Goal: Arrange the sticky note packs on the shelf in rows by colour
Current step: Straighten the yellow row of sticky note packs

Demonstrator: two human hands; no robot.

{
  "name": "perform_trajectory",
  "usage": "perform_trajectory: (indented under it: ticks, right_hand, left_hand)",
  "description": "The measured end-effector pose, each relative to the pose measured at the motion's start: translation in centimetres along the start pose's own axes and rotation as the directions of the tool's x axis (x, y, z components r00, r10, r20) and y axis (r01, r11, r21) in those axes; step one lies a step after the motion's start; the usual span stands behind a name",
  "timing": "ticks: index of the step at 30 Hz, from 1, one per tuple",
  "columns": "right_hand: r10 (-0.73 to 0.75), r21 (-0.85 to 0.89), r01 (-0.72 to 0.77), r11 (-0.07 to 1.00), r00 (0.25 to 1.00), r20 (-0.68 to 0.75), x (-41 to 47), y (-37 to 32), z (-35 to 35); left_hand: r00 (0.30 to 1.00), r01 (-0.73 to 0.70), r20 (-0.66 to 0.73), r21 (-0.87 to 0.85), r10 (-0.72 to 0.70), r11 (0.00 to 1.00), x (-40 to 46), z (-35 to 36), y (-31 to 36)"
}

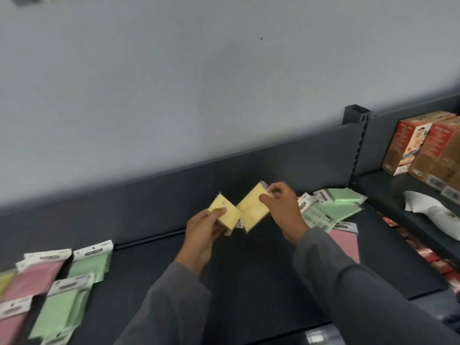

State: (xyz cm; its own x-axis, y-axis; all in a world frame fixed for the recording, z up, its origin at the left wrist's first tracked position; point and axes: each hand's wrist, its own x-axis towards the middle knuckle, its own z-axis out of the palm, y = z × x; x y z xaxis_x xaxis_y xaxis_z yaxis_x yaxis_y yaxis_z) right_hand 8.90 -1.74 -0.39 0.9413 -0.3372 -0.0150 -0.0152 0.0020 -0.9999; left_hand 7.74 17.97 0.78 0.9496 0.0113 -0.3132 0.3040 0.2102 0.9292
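Above the dark shelf [249, 265], my left hand [202, 232] grips a yellow sticky note pack [225, 211]. My right hand [282, 207] grips a second yellow pack [251, 206] beside it; the two packs nearly touch at their corners. At the shelf's left lie pink packs [29, 277] and green packs [62, 312] in rough rows, with a yellow pack [5, 280] at the frame edge. On the right sits a loose pile of green packs [333, 207], and a pink pack [344, 240] shows partly behind my right sleeve.
A grey wall rises behind the shelf's dark back panel [273, 165]. Beyond an upright post [358, 145], the neighbouring shelf holds red-and-brown boxes [423, 148] and a white crumpled bag [428, 210]. Red items [428, 255] line the lower right.
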Motion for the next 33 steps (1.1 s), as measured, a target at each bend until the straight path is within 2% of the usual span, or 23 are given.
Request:
perform_trajectory:
  ticks: [4,6,9,12,14,19,26,29,33]
  right_hand:
    - [0.189,0.159,-0.216,0.963,0.967,0.173,-2.1,0.0,4.0]
    - [0.219,0.156,-0.266,0.951,0.939,0.264,-3.5,-0.1,6.1]
    - [0.187,0.151,-0.257,0.954,0.911,0.367,-6.3,-0.7,9.4]
    - [0.153,0.18,-0.243,0.953,0.902,0.404,-9.5,-1.2,13.4]
    - [0.158,0.193,-0.257,0.947,0.896,0.416,-12.1,-1.3,16.6]
    - [0.168,0.219,-0.276,0.936,0.895,0.413,-19.7,-1.2,25.0]
    - [0.214,0.222,-0.319,0.921,0.893,0.396,-28.9,-0.8,34.6]
    - [0.195,0.204,-0.286,0.936,0.906,0.375,-30.5,-0.7,37.6]
    - [0.094,0.221,-0.191,0.956,0.918,0.386,-31.5,-1.8,41.6]
  left_hand:
    - [0.991,-0.109,-0.081,-0.007,0.108,0.994,-1.9,-5.0,1.2]
    - [0.99,-0.112,-0.095,-0.053,0.107,0.992,-3.1,-7.6,1.9]
    - [0.989,-0.113,-0.118,-0.175,0.094,0.978,-5.1,-11.6,2.5]
    - [0.993,-0.116,-0.057,-0.326,0.103,0.938,-7.6,-16.3,3.1]
    - [0.99,-0.139,-0.043,-0.369,0.132,0.919,-9.8,-20.0,3.5]
    - [0.974,-0.219,-0.155,-0.464,0.164,0.859,-15.3,-29.1,4.4]
    - [0.941,-0.252,-0.288,-0.259,0.175,0.932,-20.3,-41.7,3.3]
    - [0.933,-0.244,-0.317,-0.206,0.171,0.948,-21.3,-45.4,3.3]
    - [0.878,-0.334,-0.366,-0.005,0.309,0.943,-22.8,-49.2,4.1]
